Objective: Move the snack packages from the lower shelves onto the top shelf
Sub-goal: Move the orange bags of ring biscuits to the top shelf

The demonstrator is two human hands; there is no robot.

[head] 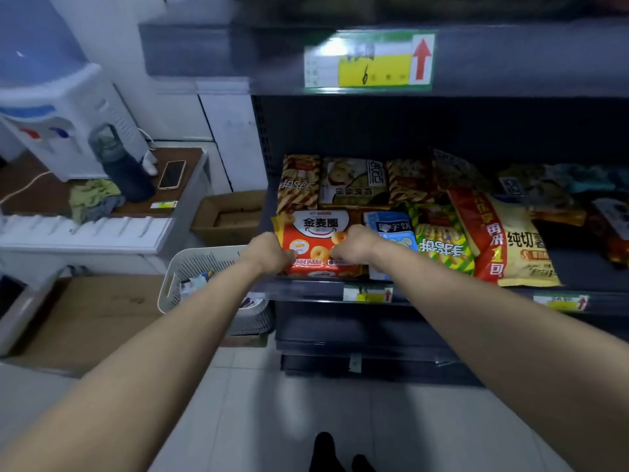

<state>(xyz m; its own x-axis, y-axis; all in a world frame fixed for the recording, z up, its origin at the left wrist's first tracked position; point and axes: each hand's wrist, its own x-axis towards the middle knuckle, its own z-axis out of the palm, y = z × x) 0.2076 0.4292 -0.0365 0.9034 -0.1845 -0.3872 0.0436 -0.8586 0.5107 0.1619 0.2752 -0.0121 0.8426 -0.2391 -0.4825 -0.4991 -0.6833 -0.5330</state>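
Observation:
An orange snack package [316,233] with a white label lies at the front left of the lower shelf [306,290]. My left hand [269,252] grips its left edge and my right hand [354,243] grips its right side, fingers curled over the package. Beside it lie a blue-and-white package [394,233], a green-and-yellow one [440,243] and a large yellow-and-red bag [510,243]. Several more packages [354,182] stand behind them. The dark shelf above [510,63] carries a green-and-yellow price tag [369,61] with a red arrow.
A white perforated basket [190,270] sits left of the shelf unit, close to my left forearm. A cardboard box [231,216] stands behind it. A side table [136,206] holds a water dispenser [61,107], a dark bottle [119,161] and a phone [172,174].

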